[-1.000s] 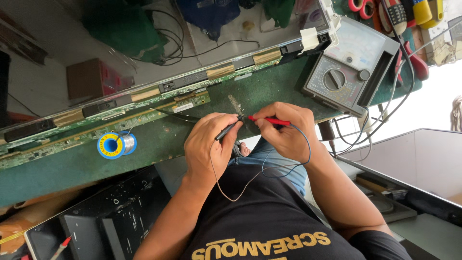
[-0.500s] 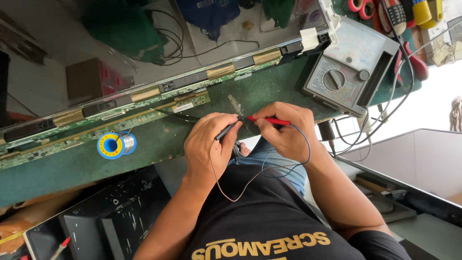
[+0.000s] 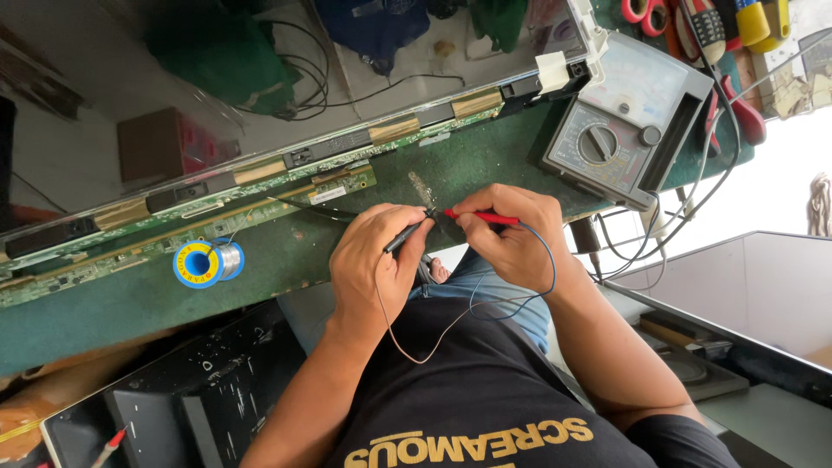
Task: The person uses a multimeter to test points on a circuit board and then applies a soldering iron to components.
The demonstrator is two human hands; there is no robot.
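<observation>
While both probe tips meet over the green bench, the scene reads so:
Left hand [image 3: 371, 260]: fingers pinched round a black probe [image 3: 407, 236], tip pointing right.
Right hand [image 3: 511, 236]: fingers pinched round a red probe [image 3: 481, 217], tip pointing left, touching or just beside the black tip.
Leads: thin wires loop down over the lap.
Meter [image 3: 620, 117]: grey analogue multimeter, near the right hand.
Solder spool [image 3: 208, 263]: blue and yellow, well apart to the left.
Circuit strip [image 3: 217, 221]: long green board along the panel edge.
</observation>
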